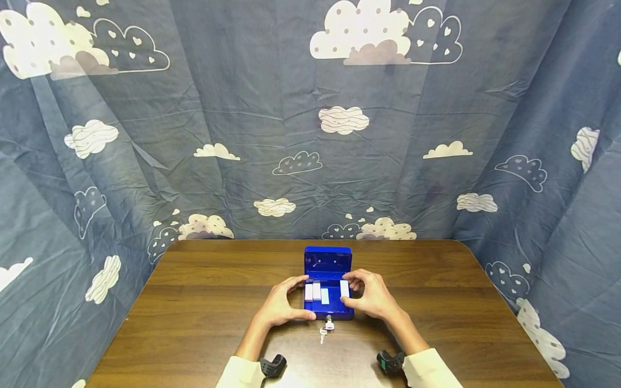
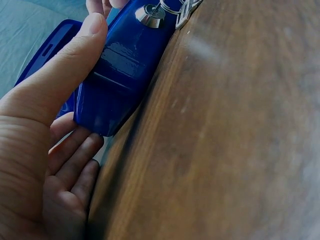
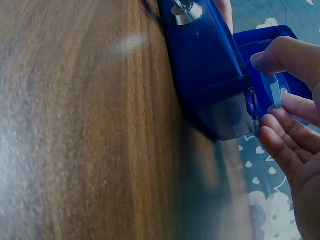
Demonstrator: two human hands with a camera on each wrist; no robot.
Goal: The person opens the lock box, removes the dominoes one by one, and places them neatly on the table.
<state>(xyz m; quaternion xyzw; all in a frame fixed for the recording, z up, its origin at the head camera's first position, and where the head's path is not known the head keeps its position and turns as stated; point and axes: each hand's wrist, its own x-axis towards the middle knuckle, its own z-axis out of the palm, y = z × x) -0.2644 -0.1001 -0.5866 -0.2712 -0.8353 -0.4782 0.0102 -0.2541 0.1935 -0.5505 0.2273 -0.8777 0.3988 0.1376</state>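
A small blue metal cash box [image 1: 335,312] stands on the table with its lid [image 1: 328,258] raised at the back. My left hand [image 1: 281,303] grips the box's left side, thumb at the front rim and fingers reaching to the back corner. At the right end, my right hand [image 1: 372,295] pinches a white rectangular block [image 1: 344,288] between thumb and fingers, over the box's right edge. Three similar pale blocks [image 1: 316,291] stand side by side in the left part of the box. In the right wrist view, the pinched block [image 3: 274,91] shows its narrow side.
From the lock [image 3: 187,12] on the box's front hangs a ring with keys [image 1: 323,335], lying toward the near side. The brown wooden table [image 1: 218,285] extends around the box. Behind it hangs a blue curtain [image 1: 242,178] with a cloud pattern.
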